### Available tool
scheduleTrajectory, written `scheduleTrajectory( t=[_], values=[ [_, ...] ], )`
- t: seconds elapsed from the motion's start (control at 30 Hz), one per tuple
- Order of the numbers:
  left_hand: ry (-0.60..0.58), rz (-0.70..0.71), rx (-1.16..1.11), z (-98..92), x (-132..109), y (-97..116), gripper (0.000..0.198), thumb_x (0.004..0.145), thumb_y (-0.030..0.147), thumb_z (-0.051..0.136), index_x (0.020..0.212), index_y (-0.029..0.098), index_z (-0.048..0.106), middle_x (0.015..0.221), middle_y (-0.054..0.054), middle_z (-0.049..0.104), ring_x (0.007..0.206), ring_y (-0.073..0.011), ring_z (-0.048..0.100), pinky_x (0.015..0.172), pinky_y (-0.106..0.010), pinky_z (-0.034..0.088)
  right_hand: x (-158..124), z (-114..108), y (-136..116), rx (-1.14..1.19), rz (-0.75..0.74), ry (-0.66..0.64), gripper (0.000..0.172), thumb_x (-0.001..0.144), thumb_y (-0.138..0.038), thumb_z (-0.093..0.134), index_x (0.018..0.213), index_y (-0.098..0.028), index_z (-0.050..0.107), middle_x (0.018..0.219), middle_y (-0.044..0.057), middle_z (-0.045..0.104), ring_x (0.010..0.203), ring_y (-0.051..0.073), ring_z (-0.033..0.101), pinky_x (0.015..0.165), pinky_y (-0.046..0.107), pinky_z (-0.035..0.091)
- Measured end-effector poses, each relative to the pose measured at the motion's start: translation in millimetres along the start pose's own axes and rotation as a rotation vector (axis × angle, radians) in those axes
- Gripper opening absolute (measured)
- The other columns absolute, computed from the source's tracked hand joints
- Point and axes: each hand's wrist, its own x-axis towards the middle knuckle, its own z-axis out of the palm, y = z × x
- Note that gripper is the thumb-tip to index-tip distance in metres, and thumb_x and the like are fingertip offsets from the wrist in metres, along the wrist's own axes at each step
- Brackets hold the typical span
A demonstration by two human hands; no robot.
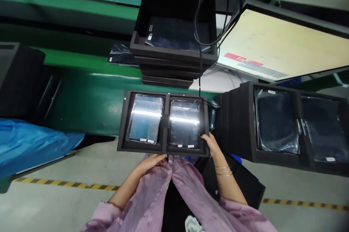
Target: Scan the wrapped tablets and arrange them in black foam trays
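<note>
A black foam tray (165,122) with two pockets is held level in front of me. Each pocket holds a flat glossy panel in a clear bag (145,117); the other panel (184,123) lies on the right. My left hand (151,161) grips the tray's near edge from below, fingers curled under it. My right hand (210,142) holds the tray's near right corner, thumb on the rim. Pink sleeves cover both arms.
A stack of black foam trays (174,55) stands behind on the green bench (89,97). Another stack of trays with bagged panels (286,126) is at the right. A tilted monitor (280,48) and hanging black cables (200,43) sit above. Blue plastic sheeting (29,143) lies left.
</note>
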Motion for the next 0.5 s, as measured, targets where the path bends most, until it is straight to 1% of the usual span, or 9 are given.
scheduleTrajectory(
  t=[0.07,0.13,0.17,0.23,0.27,0.3,0.4,0.5],
  values=[
    [0.067,0.048,0.027,-14.0,-12,2,0.028,0.070,0.035,0.077,0.083,0.011,0.071,0.085,-0.007,0.071,0.074,-0.0158,0.062,0.070,-0.024,0.045,6,-9,0,-0.071,-0.049,0.011,0.037,0.056,-0.034,0.059,0.089,-0.018,0.062,0.075,0.001,0.066,0.072,0.020,0.060,0.063,0.028,0.046],
    [0.208,0.070,-0.034,-30.8,-23,5,0.031,0.077,0.041,0.071,0.088,0.011,0.069,0.093,-0.010,0.071,0.078,-0.0177,0.064,0.070,-0.026,0.048,11,-13,-1,-0.145,-0.084,0.029,0.036,0.056,-0.034,0.060,0.087,-0.017,0.064,0.080,0.004,0.068,0.080,0.023,0.061,0.067,0.029,0.045],
    [0.303,0.082,-0.106,-38.4,-26,7,0.032,0.081,0.042,0.066,0.089,0.011,0.067,0.093,-0.012,0.071,0.078,-0.0188,0.066,0.069,-0.027,0.050,12,-14,-3,-0.180,-0.095,0.042,0.035,0.054,-0.033,0.060,0.085,-0.016,0.065,0.080,0.004,0.068,0.081,0.024,0.061,0.068,0.030,0.045],
    [0.490,0.116,-0.282,-49.1,-26,10,0.027,0.085,0.036,0.062,0.091,0.010,0.064,0.084,-0.013,0.071,0.074,-0.0197,0.067,0.066,-0.027,0.052,13,-14,-7,-0.241,-0.105,0.074,0.032,0.053,-0.032,0.058,0.080,-0.016,0.065,0.078,0.006,0.068,0.080,0.026,0.061,0.067,0.031,0.043],
    [0.561,0.133,-0.354,-51.7,-24,12,0.023,0.086,0.032,0.062,0.091,0.010,0.063,0.078,-0.013,0.070,0.070,-0.0195,0.068,0.064,-0.027,0.053,13,-14,-10,-0.264,-0.108,0.091,0.030,0.053,-0.031,0.057,0.078,-0.017,0.065,0.076,0.006,0.067,0.079,0.026,0.061,0.066,0.031,0.043],
    [0.608,0.148,-0.399,-52.6,-21,14,0.019,0.086,0.028,0.060,0.090,0.010,0.061,0.072,-0.012,0.069,0.066,-0.0189,0.067,0.062,-0.027,0.053,11,-13,-12,-0.283,-0.113,0.111,0.028,0.053,-0.031,0.056,0.076,-0.017,0.064,0.075,0.006,0.067,0.078,0.026,0.060,0.066,0.031,0.042],
    [0.665,0.180,-0.451,-48.0,-14,14,0.011,0.087,0.020,0.054,0.084,0.010,0.058,0.062,-0.011,0.066,0.056,-0.0182,0.065,0.057,-0.026,0.053,5,-10,-19,-0.309,-0.130,0.162,0.025,0.053,-0.030,0.052,0.074,-0.018,0.059,0.071,0.004,0.063,0.074,0.024,0.058,0.063,0.029,0.040],
    [0.696,0.251,-0.500,-40.1,-21,12,0.008,0.085,0.016,0.052,0.081,0.013,0.058,0.058,-0.006,0.065,0.053,-0.0161,0.063,0.056,-0.025,0.053,-2,-10,-24,-0.303,-0.142,0.153,0.023,0.050,-0.026,0.049,0.070,-0.018,0.056,0.061,0.000,0.057,0.065,0.020,0.054,0.057,0.027,0.038]
  ],
)
